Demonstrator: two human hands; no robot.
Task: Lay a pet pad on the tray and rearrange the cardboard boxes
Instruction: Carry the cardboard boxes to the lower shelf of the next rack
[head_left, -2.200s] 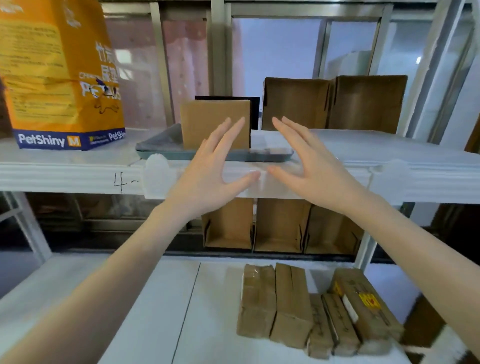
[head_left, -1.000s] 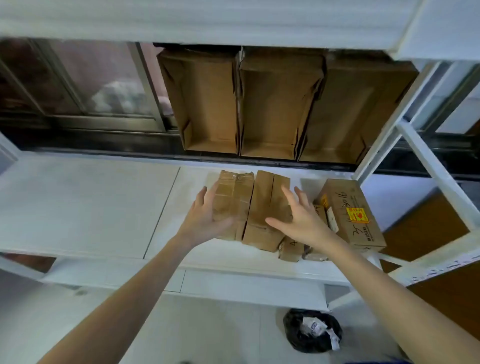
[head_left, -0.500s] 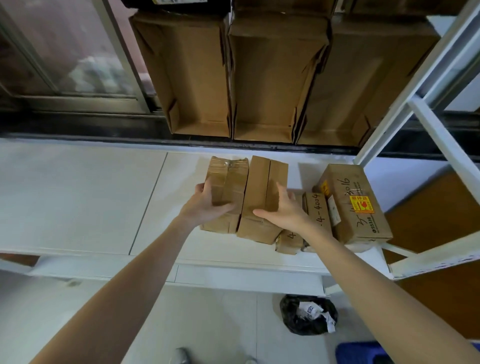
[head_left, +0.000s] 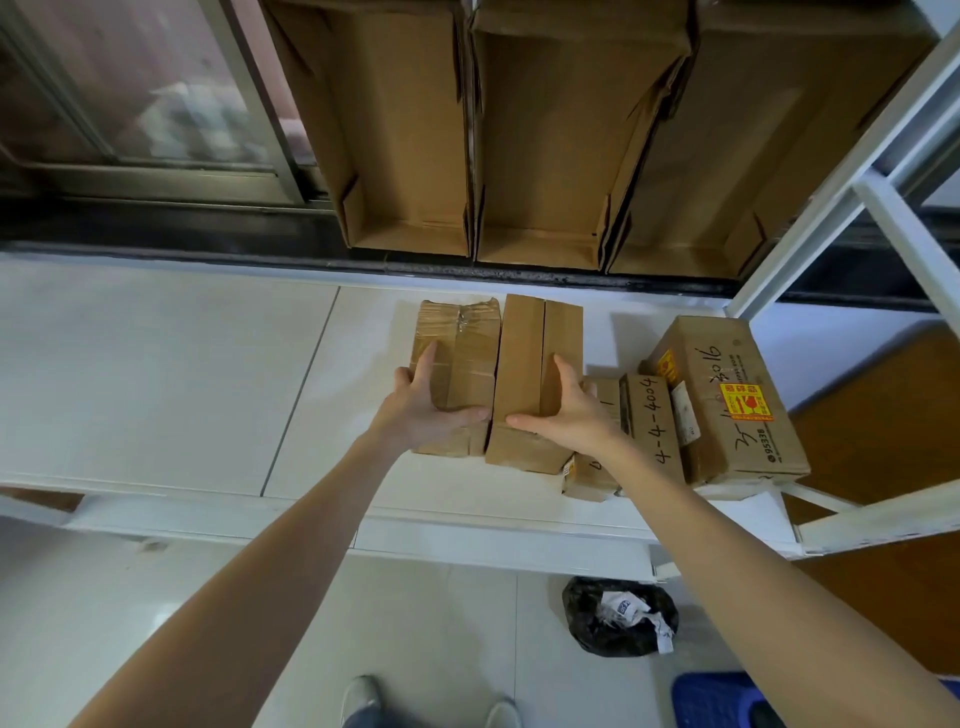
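Observation:
Two brown cardboard boxes lie side by side on the lower white shelf. My left hand clasps the outer left side of the taped box, thumb across its near end. My right hand clasps the right side of the plain box, thumb over its near end. Together the hands press the pair from both sides. Right of them lie two slim boxes, one marked "4-4-4004", and a bigger box with a yellow sticker. No tray or pet pad is in view.
Three open cardboard bins stand upright behind the shelf against a window. A white shelf post rises at the right. On the tiled floor below sit a black bag and a blue object. My shoes show at the bottom.
My view dropped from the upper shelf with the tray to the lower shelf. Both hands came down from the upper box and closed around the two left boxes.

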